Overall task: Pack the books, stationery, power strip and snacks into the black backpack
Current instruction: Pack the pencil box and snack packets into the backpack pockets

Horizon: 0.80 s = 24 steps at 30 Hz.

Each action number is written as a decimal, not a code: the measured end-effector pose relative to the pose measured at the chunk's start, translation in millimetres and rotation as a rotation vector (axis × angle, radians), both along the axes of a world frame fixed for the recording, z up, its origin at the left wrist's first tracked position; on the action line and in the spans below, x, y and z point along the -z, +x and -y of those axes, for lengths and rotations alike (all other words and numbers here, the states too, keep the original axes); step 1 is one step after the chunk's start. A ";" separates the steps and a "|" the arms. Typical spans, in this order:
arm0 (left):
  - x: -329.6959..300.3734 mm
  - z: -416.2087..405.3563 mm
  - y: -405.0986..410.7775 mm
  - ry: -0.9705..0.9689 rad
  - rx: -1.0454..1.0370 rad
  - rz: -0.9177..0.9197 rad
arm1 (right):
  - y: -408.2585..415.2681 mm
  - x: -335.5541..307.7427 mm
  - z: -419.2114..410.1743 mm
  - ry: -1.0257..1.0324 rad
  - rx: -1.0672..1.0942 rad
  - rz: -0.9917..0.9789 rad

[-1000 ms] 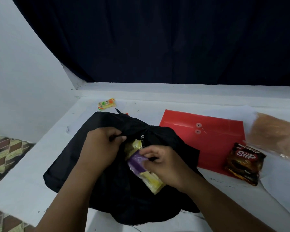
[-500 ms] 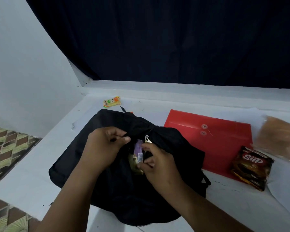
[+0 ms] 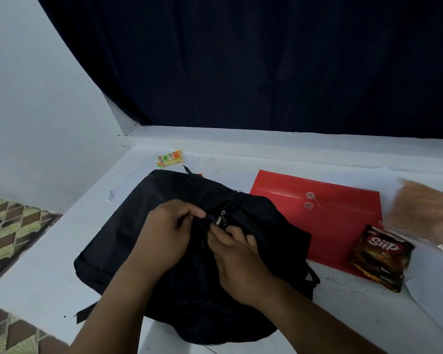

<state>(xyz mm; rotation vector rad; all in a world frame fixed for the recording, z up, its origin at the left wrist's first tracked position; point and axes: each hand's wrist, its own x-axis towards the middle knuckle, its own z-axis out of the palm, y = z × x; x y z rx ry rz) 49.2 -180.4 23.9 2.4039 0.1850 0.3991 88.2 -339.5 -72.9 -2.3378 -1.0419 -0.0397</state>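
Black backpack point(image 3: 128, 241): soft dark fabric, lying flat on the white tabletop point(image 3: 49, 264) near its front edge, top end towards the far wall, one strap end trailing off the near left corner; a pocket opening sits at its middle with a metal zip pull point(image 3: 221, 217) beside it. Left hand point(image 3: 164, 236): fingers curled, pinching the edge of the fabric at the left of the opening, apparently to hold the mouth apart. Right hand point(image 3: 237, 261): fingers bent and pressed into the opening just below the zip pull; whether they grip anything inside cannot be told. Purple sliver point(image 3: 210, 217): a small piece of wrapper showing between the two hands at the mouth of the pocket, the rest hidden, judged to be a snack going in. Red folder point(image 3: 338, 215): flat, string-and-button clasp, lying to the right of the backpack and partly under its edge. Brown snack packet point(image 3: 380, 256): labelled "Siip", resting on the folder's near right corner. Clear bag of brown contents point(image 3: 425, 213): further right, blurred. Small yellow and orange packet point(image 3: 169, 157): beyond the backpack, apart from it. Judgement: packing is partway, since several items lie outside the backpack within reach of the right hand.
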 end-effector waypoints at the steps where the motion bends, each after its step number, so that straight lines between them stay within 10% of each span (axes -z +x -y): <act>1: 3.2 -0.4 -0.9 0.029 -0.002 0.012 | 0.5 -0.1 2.0 0.028 -0.011 -0.026; 15: 84.7 25.0 -5.9 0.402 -0.090 -0.060 | -6.5 2.1 91.4 0.501 0.258 -0.130; 24: 95.3 29.9 -6.1 0.517 -0.098 0.010 | 7.7 26.4 144.0 0.131 0.713 0.029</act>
